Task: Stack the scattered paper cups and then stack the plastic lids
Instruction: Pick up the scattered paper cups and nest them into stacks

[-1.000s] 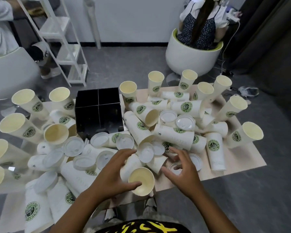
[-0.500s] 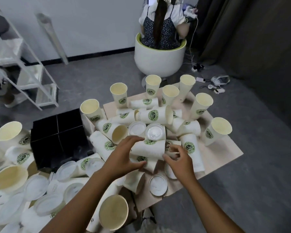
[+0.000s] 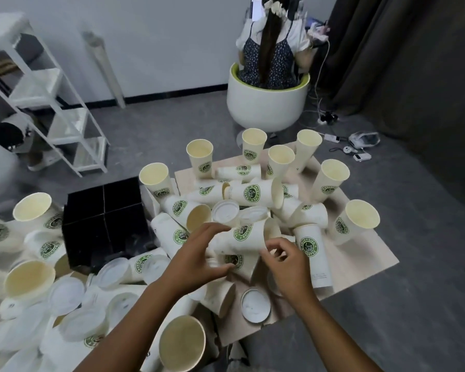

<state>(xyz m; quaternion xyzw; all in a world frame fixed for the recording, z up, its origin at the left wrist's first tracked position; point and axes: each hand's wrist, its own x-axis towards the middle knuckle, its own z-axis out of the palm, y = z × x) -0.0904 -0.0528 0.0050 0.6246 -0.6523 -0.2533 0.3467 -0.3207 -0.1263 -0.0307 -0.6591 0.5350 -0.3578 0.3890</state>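
Observation:
Cream paper cups with green round logos cover a low tan board; several stand upright, several lie on their sides. One paper cup lies on its side at the centre. My left hand curls around its left end, fingers over the top and thumb beneath. My right hand touches its right end with bent fingers apart. Translucent plastic lids lie loose: one lid near the front edge, two lids just behind the cup, several more at the lower left.
A black divided box sits left of the pile. A person sits in a white round chair behind the board. A white shelf rack stands at the left. Cables and small devices lie on the grey floor at right.
The view has swung right and closer. Both hands moved from the front of the pile up onto the sideways cup at the centre, the left hand closing around it.

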